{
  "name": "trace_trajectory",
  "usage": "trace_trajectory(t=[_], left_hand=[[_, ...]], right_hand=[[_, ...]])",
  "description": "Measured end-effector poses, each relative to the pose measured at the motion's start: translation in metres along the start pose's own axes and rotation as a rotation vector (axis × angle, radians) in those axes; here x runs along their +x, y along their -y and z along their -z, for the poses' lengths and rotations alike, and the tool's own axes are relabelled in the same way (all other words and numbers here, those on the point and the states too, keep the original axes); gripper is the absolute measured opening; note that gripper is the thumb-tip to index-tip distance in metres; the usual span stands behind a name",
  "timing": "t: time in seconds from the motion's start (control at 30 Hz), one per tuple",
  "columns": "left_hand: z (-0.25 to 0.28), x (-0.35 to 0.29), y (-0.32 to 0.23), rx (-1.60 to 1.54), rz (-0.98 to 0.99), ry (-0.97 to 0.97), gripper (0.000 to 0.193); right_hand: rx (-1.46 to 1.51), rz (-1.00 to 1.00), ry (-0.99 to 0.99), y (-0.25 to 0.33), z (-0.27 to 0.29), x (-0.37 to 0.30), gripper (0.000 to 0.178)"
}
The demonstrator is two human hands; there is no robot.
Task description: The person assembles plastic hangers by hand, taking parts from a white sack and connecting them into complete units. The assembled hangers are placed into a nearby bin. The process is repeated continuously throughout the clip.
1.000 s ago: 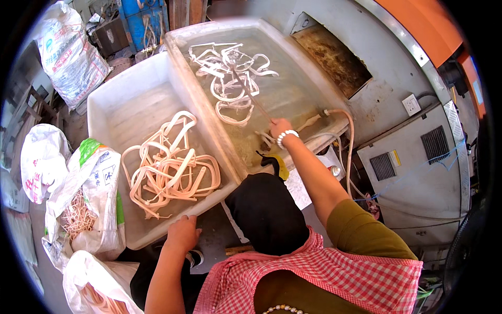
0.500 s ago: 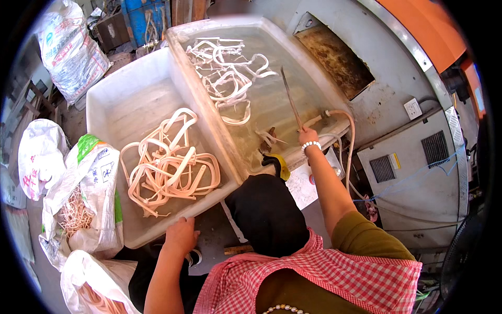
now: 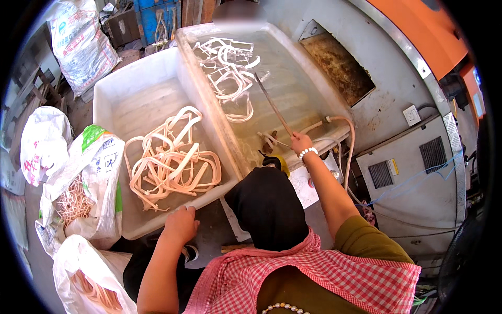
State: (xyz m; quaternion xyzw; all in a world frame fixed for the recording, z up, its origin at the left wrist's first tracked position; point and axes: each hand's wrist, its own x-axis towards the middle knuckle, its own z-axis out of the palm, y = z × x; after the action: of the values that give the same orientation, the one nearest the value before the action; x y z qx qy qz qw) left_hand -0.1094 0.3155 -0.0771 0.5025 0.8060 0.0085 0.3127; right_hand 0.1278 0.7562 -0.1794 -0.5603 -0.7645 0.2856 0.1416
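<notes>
My stick (image 3: 274, 104) has swung left toward the white strips (image 3: 221, 55) in the watery tub (image 3: 214, 112), my right hand (image 3: 300, 141) wrapped around it, so I'm probably stirring and need a steady push next, but whether my left hand (image 3: 180, 224) grips the other tub (image 3: 128, 112) I can't tell.

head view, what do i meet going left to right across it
Rounded white plastic bag with pink markings → open white woven sack with green stripes → heap of peach-coloured, looped strips → thin brown stick → right hand → curved pinkish hose → light grey metal panel with dark vents
</notes>
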Motion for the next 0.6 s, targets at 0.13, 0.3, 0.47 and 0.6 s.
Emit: trace_trajectory(t=[0.13,0.3,0.47,0.6], left_hand=[[-0.007,-0.007,0.007,-0.009,0.019,-0.038,0.033],[-0.017,-0.002,0.012,0.031,-0.008,-0.05,0.032],[-0.015,-0.004,0.008,-0.003,-0.025,-0.054,0.033],[-0.014,-0.001,0.009,-0.014,-0.038,-0.075,0.032]], right_hand=[[0.457,-0.286,0.053,0.041,0.023,-0.048,0.035],[0.451,-0.108,0.289,0.081,0.025,-0.108,0.034],[0.263,0.246,0.515,0.124,-0.046,-0.113,0.038],[0.188,0.063,0.669,0.15,-0.111,-0.08,0.053]])
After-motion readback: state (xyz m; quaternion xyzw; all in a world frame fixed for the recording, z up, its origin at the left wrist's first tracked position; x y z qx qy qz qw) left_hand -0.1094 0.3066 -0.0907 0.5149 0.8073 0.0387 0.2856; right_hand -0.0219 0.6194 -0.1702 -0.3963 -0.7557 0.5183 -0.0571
